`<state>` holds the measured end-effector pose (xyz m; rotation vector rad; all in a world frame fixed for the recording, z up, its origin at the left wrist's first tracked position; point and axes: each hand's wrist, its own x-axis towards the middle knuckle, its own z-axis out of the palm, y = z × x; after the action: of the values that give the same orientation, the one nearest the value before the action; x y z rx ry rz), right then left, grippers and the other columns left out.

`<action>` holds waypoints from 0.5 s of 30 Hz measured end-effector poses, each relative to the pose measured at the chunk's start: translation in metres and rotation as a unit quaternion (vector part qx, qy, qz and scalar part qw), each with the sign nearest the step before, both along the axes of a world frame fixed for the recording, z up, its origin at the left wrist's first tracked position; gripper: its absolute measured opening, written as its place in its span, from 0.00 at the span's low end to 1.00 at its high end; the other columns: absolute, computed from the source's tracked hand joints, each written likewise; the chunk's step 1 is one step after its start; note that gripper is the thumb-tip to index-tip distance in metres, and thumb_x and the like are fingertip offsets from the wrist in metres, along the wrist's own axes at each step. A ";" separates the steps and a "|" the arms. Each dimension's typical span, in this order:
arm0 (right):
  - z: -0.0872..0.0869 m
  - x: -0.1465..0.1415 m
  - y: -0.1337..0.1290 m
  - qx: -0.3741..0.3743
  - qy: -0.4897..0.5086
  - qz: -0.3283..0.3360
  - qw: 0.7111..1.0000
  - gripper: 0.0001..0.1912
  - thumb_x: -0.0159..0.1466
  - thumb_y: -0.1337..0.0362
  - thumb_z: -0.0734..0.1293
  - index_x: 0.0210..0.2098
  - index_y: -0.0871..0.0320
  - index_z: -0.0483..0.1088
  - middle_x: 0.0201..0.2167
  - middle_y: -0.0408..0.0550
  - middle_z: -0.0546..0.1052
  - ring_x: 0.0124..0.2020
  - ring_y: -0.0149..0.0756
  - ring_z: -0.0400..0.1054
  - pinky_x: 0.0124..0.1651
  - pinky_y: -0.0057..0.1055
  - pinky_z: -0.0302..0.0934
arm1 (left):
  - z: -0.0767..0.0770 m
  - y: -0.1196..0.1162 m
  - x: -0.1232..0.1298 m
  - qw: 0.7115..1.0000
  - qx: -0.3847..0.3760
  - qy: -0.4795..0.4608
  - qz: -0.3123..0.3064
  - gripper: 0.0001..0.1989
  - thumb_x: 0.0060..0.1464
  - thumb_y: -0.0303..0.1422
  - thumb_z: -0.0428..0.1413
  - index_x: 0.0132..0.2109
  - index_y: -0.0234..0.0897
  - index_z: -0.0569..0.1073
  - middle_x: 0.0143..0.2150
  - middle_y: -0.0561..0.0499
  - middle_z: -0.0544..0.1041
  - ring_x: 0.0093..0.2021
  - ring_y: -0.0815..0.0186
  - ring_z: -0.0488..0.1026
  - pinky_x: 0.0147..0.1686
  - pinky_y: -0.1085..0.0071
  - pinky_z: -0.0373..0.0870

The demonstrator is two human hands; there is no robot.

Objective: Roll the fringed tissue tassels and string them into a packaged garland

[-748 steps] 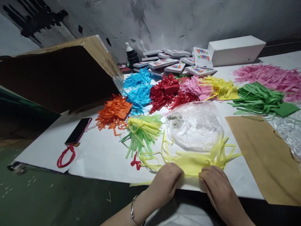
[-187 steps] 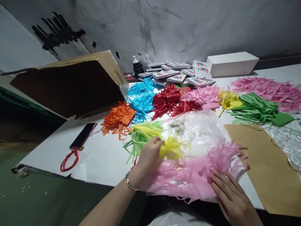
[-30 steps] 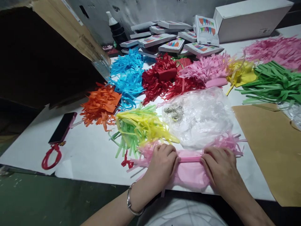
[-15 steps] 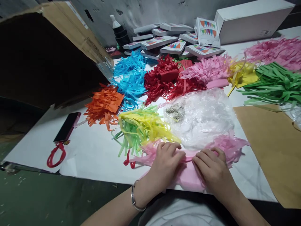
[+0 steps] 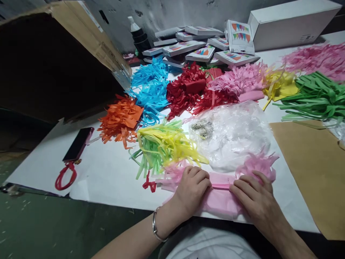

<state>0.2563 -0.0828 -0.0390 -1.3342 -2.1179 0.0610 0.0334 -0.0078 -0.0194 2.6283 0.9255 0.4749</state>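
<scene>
A sheet of pink tissue paper (image 5: pixel 222 205) with fringed ends lies at the table's front edge. A narrow folded strip runs across its middle. My left hand (image 5: pixel 192 189) has its fingers curled over the left part of this fold. On the right part, my right hand (image 5: pixel 254 192) grips the fold with bent fingers, its thumb hidden beneath. Pink fringe (image 5: pixel 257 167) bunches up beyond my right hand. Just behind the paper is a clear plastic bag (image 5: pixel 237 136) of white material. A yellow and green tissue tassel (image 5: pixel 164 144) lies left of the bag.
Orange (image 5: pixel 120 120), blue (image 5: pixel 149 93), red (image 5: pixel 185 90) and green (image 5: pixel 320 95) tassels lie farther back. Behind them are flat printed boxes (image 5: pixel 201 54). A cardboard box (image 5: pixel 88 36) stands left, near a phone (image 5: pixel 78 144). Brown paper (image 5: pixel 309 172) covers the right side.
My right hand has slid right along the fold, widening the gap between my hands and baring more of the strip. My left hand stays nearly in place, its fingers curled tighter.
</scene>
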 end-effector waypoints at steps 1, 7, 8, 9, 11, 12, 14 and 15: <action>-0.001 0.004 -0.002 -0.002 -0.002 -0.002 1.000 0.14 0.72 0.71 0.57 0.44 0.57 0.74 0.40 0.48 0.80 0.47 0.40 0.68 0.65 0.50 0.46 | 0.001 -0.001 0.000 1.000 -0.008 -0.001 0.005 0.07 0.66 0.28 0.54 0.38 0.38 0.74 0.40 0.50 0.80 0.42 0.62 0.70 0.46 0.60 0.61; 0.001 -0.006 0.000 -0.041 -0.011 -0.089 0.995 0.10 0.71 0.70 0.60 0.38 0.57 0.72 0.38 0.47 0.78 0.44 0.40 0.69 0.64 0.50 0.46 | 0.010 -0.003 0.011 0.996 -0.010 0.071 0.044 0.07 0.65 0.28 0.53 0.37 0.36 0.74 0.40 0.48 0.79 0.41 0.58 0.70 0.42 0.57 0.60; 0.002 -0.009 0.002 -0.043 -0.023 -0.112 0.992 0.09 0.71 0.69 0.61 0.37 0.58 0.72 0.37 0.47 0.77 0.43 0.40 0.69 0.63 0.50 0.46 | 0.012 -0.003 0.013 0.994 -0.004 0.095 0.055 0.07 0.64 0.27 0.54 0.36 0.36 0.74 0.39 0.47 0.78 0.40 0.57 0.69 0.41 0.56 0.60; 0.004 -0.012 0.003 -0.047 -0.032 -0.134 0.989 0.09 0.71 0.68 0.62 0.35 0.58 0.71 0.37 0.48 0.77 0.43 0.40 0.69 0.63 0.50 0.46 | 0.013 -0.003 0.015 0.991 0.004 0.118 0.065 0.06 0.63 0.27 0.55 0.36 0.36 0.74 0.38 0.47 0.77 0.39 0.57 0.69 0.41 0.56 0.60; 0.007 -0.016 0.006 -0.064 -0.045 -0.157 0.985 0.10 0.71 0.67 0.61 0.33 0.58 0.70 0.36 0.48 0.76 0.42 0.41 0.69 0.62 0.51 0.46 | 0.015 -0.003 0.018 0.987 0.027 0.145 0.068 0.05 0.61 0.25 0.57 0.36 0.36 0.74 0.39 0.47 0.77 0.39 0.57 0.69 0.42 0.56 0.60; 0.009 -0.017 0.007 -0.073 -0.047 -0.158 0.984 0.11 0.72 0.67 0.61 0.33 0.58 0.70 0.36 0.48 0.76 0.42 0.41 0.69 0.62 0.51 0.46 | 0.016 -0.003 0.018 0.987 0.042 0.145 0.051 0.04 0.61 0.25 0.57 0.36 0.36 0.74 0.40 0.47 0.77 0.39 0.57 0.68 0.42 0.56 0.60; 0.012 -0.018 0.007 -0.083 -0.041 -0.151 0.984 0.11 0.72 0.67 0.61 0.34 0.57 0.71 0.36 0.47 0.76 0.42 0.41 0.69 0.63 0.52 0.44 | 0.015 -0.002 0.018 0.988 0.070 0.134 -0.011 0.03 0.61 0.25 0.59 0.37 0.36 0.74 0.42 0.48 0.77 0.40 0.58 0.68 0.43 0.57 0.60; 0.014 -0.018 0.006 -0.083 -0.035 -0.141 0.986 0.11 0.72 0.68 0.60 0.35 0.57 0.71 0.37 0.46 0.76 0.43 0.41 0.69 0.64 0.53 0.44 | 0.015 -0.002 0.018 0.987 0.083 0.129 -0.042 0.03 0.61 0.26 0.58 0.38 0.36 0.74 0.41 0.49 0.77 0.40 0.59 0.68 0.43 0.57 0.59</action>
<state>0.2383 -0.0765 -0.0255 -1.7468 -1.9935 0.0742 0.0517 -0.0096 -0.0042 2.9179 0.8773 0.1990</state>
